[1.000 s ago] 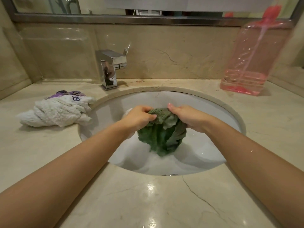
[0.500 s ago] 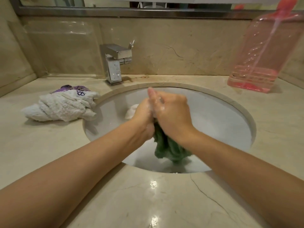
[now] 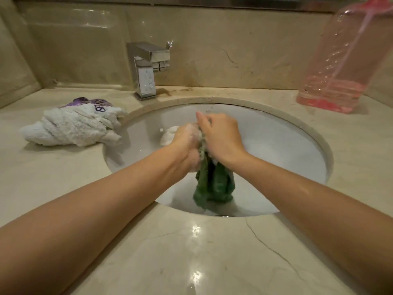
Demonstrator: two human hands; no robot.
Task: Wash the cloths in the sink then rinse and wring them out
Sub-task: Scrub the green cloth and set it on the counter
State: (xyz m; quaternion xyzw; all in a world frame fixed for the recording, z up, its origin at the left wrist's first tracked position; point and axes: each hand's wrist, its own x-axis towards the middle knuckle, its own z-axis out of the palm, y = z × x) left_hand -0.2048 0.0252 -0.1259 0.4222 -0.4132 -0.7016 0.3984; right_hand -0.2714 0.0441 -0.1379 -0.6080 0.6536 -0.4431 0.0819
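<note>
Green cloth (image 3: pixel 213 186), soapy, bunched between left hand (image 3: pixel 187 143) and right hand (image 3: pixel 221 138), both gripping it over sink (image 3: pixel 276 133) centre; risk: suds loosen hold, cloth drops toward 6 o'clock.

both hands, left hand (image 3: pixel 187 145) and right hand (image 3: pixel 221 139), around soapy green cloth (image 3: pixel 212 186) over sink (image 3: pixel 297 145)

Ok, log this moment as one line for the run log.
step: washing | left hand: grips green cloth | right hand: grips green cloth | cloth: soapy, over sink | white cloth: on counter
</note>
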